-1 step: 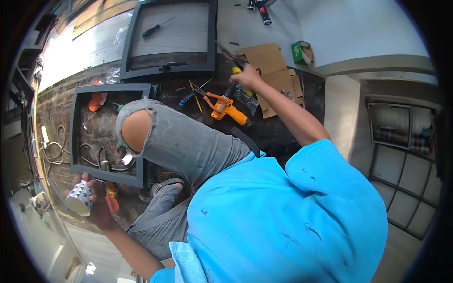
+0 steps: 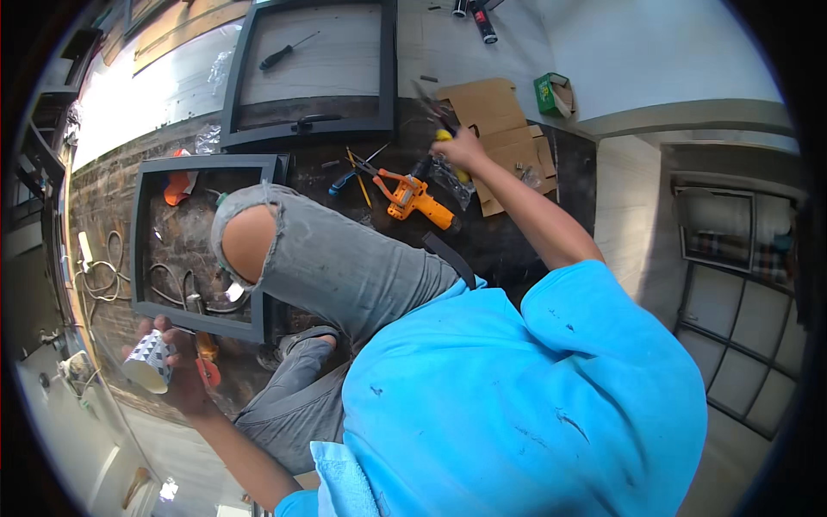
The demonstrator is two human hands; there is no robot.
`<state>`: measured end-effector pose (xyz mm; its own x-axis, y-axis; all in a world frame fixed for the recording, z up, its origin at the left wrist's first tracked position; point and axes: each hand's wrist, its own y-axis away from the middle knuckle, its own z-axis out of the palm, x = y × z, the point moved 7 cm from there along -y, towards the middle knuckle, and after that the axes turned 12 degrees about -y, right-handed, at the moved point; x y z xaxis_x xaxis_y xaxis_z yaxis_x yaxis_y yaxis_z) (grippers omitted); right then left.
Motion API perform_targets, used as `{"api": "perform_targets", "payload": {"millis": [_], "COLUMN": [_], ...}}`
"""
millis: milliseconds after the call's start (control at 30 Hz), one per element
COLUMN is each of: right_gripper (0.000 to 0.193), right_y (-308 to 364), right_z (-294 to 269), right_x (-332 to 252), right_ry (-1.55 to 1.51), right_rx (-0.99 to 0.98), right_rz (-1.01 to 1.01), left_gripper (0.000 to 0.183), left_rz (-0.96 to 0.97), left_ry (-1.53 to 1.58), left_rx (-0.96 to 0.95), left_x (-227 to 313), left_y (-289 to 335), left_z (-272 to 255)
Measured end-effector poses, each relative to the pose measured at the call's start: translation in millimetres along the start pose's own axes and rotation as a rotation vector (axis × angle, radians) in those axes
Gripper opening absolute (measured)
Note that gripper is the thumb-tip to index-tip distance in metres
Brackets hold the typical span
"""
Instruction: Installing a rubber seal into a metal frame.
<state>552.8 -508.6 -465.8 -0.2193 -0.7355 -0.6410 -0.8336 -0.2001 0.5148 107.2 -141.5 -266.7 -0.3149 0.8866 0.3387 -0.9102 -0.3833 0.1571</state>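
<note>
At the lower left, my left hand (image 2: 179,366) is closed around a paper cup (image 2: 148,358) with a grey-and-white triangle pattern, tipped on its side. My right hand (image 2: 463,151), at the upper middle, grips a hand tool (image 2: 444,135) with yellow-and-black handles; its long narrow metal end points up and away, and its exact kind is unclear. Below that hand lie an orange cordless drill (image 2: 420,207) and orange-handled pliers (image 2: 383,172). A dark grey window frame (image 2: 258,303) rests on the floor by my raised knee, just beyond my left hand.
A second grey frame (image 2: 231,95) lies farther off, with a screwdriver (image 2: 277,58) inside its outline. Flattened cardboard (image 2: 491,108) and a green box (image 2: 552,95) are beyond my right hand. White cable (image 2: 103,271) coils at the left. An orange-handled tool (image 2: 207,349) lies beside my left hand.
My right hand has shifted slightly right and downward with the yellow-handled tool. My left hand still holds the cup, nearly unmoved.
</note>
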Motion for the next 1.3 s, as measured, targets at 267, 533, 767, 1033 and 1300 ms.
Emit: {"api": "perform_targets", "payload": {"millis": [267,533,767,1033,1300], "right_gripper": [0.066,0.092,0.082,0.024,0.064], "right_y": [14,34,11,10,266], "right_z": [-31,2,24,116,301], "right_x": [212,291,251,-177,-392], "right_ry": [0.018,-0.032,-0.201,-0.634,0.211], "right_rx": [0.553,0.426,0.049,-0.566,-1.171], "right_rz": [0.327,0.707,0.537,-0.612,-1.406], "left_gripper": [0.067,0.100,0.091,0.085,0.071], "left_rz": [0.100,0.191,0.280,0.269,0.389], "left_ry": [0.059,-0.018,0.034,-0.254,-0.427], "left_rx": [0.110,0.192,0.228,0.303,0.502], "left_x": [-49,-38,-32,0,28], "left_y": [-12,28,54,-8,-40], "left_z": [-19,-10,-6,-32,-58]}}
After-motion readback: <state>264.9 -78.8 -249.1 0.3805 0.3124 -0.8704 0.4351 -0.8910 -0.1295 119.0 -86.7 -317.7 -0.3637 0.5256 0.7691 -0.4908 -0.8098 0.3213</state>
